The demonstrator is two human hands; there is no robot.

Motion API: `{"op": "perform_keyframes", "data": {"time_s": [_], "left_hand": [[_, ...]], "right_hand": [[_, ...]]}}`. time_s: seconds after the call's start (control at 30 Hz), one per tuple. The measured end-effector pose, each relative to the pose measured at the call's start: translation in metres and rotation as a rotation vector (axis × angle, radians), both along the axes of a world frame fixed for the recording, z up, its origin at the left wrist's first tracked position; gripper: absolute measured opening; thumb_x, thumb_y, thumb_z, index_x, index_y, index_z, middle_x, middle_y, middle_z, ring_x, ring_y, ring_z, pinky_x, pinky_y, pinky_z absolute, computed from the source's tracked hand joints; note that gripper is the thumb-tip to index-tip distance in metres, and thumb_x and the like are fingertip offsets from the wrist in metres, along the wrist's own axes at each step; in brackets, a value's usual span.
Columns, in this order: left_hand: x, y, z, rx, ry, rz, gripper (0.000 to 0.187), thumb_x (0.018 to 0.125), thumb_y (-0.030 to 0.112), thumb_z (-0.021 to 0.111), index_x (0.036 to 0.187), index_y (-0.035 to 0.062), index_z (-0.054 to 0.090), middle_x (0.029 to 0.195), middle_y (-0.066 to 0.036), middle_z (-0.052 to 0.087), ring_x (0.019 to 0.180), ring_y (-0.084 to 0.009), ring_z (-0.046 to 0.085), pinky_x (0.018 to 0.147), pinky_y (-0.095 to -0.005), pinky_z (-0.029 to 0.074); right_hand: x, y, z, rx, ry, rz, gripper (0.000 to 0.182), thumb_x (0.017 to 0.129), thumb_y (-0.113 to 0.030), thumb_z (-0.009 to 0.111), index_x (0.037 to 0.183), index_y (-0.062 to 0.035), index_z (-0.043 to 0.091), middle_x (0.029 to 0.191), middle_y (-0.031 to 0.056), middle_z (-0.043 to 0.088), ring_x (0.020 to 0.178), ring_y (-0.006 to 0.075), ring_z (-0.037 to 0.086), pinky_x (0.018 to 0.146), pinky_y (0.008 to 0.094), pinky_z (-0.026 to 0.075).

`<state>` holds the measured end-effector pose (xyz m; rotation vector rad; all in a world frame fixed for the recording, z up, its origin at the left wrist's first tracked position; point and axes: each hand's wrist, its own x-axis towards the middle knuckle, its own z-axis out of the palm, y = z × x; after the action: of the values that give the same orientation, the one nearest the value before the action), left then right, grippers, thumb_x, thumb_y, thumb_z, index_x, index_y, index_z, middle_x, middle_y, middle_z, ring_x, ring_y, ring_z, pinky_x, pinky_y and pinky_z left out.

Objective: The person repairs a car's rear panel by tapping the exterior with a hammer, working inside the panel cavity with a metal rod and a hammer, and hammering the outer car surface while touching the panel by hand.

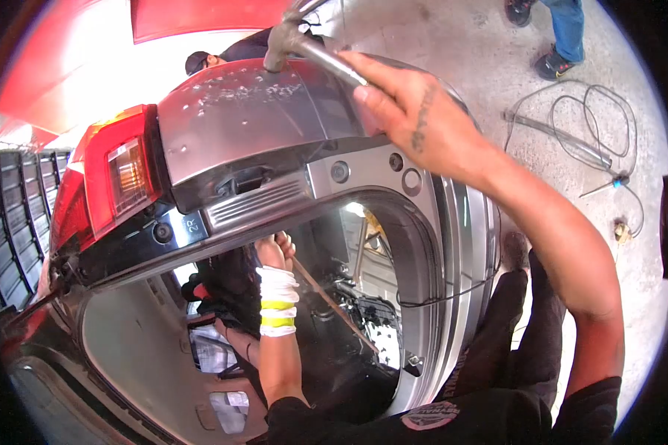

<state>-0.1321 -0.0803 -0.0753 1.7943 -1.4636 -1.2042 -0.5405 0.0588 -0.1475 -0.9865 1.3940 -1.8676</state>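
Observation:
My right hand (416, 111) is closed around the handle of a metal hammer (278, 46). The hammer's face is at the scuffed, dented patch of a grey car body panel (237, 133), touching it or very close. My left hand (274, 248) reaches through the car's rear opening, behind the panel. Its fingers are wrapped around a long, thin brown bar (326, 297), which slants down to the right inside the car. White and yellow bands (278, 304) circle my left wrist. Part of my left hand is in shadow under the opening's edge.
A red tail light (130, 178) sits left of the panel. Behind the car is a person in a dark cap (197, 62). Another person's jeans (568, 30) show at top right. A cable (631, 119) and a metal tube (564, 137) lie on the concrete floor.

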Motion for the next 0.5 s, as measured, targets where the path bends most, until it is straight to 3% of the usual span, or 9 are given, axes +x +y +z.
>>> {"op": "perform_keyframes", "data": {"time_s": [0.03, 0.17, 0.27, 0.4, 0.5], "left_hand": [[0.002, 0.0, 0.001, 0.016, 0.013, -0.008, 0.025, 0.112, 0.024, 0.038, 0.092, 0.0141, 0.049, 0.062, 0.003, 0.031, 0.046, -0.0084, 0.025, 0.042, -0.0272, 0.023], [0.008, -0.004, -0.004, 0.024, 0.047, -0.049, 0.024, 0.112, 0.025, 0.04, 0.094, 0.0141, 0.052, 0.061, 0.003, 0.031, 0.046, -0.008, 0.025, 0.042, -0.0266, 0.023], [0.01, -0.004, -0.001, 0.02, 0.046, -0.061, 0.024, 0.111, 0.027, 0.042, 0.094, 0.0139, 0.053, 0.061, 0.003, 0.031, 0.047, -0.0079, 0.025, 0.042, -0.0267, 0.024], [0.009, -0.003, 0.0, 0.008, 0.048, -0.066, 0.024, 0.111, 0.028, 0.044, 0.094, 0.0136, 0.053, 0.061, 0.004, 0.031, 0.047, -0.008, 0.025, 0.042, -0.0269, 0.024], [0.007, -0.003, -0.003, 0.018, 0.054, -0.057, 0.023, 0.111, 0.028, 0.044, 0.094, 0.0134, 0.052, 0.061, 0.003, 0.031, 0.047, -0.0082, 0.025, 0.043, -0.027, 0.024]], "right_hand": [[0.002, 0.003, -0.003, 0.031, -0.019, 0.055, 0.041, 0.105, -0.022, 0.053, 0.143, -0.0054, 0.055, 0.084, 0.0261, 0.066, 0.079, 0.0397, 0.07, 0.074, 0.0476, 0.053], [0.002, 0.002, -0.002, 0.007, -0.044, -0.133, 0.044, 0.105, -0.022, 0.053, 0.146, -0.0064, 0.053, 0.076, 0.0234, 0.065, 0.073, 0.0366, 0.069, 0.072, 0.0479, 0.052], [0.017, 0.003, -0.002, 0.025, 0.094, -0.019, 0.044, 0.105, -0.02, 0.053, 0.147, -0.0067, 0.052, 0.073, 0.0225, 0.064, 0.07, 0.0352, 0.069, 0.069, 0.0471, 0.051], [0.0, 0.008, 0.004, 0.042, -0.016, 0.029, 0.044, 0.104, -0.017, 0.055, 0.146, -0.0061, 0.053, 0.082, 0.0268, 0.066, 0.071, 0.0414, 0.066, 0.07, 0.0488, 0.051], [0.008, 0.005, 0.004, -0.031, -0.066, -0.091, 0.044, 0.104, -0.019, 0.055, 0.146, -0.0064, 0.053, 0.087, 0.0283, 0.066, 0.076, 0.0446, 0.066, 0.073, 0.0502, 0.051]]}}
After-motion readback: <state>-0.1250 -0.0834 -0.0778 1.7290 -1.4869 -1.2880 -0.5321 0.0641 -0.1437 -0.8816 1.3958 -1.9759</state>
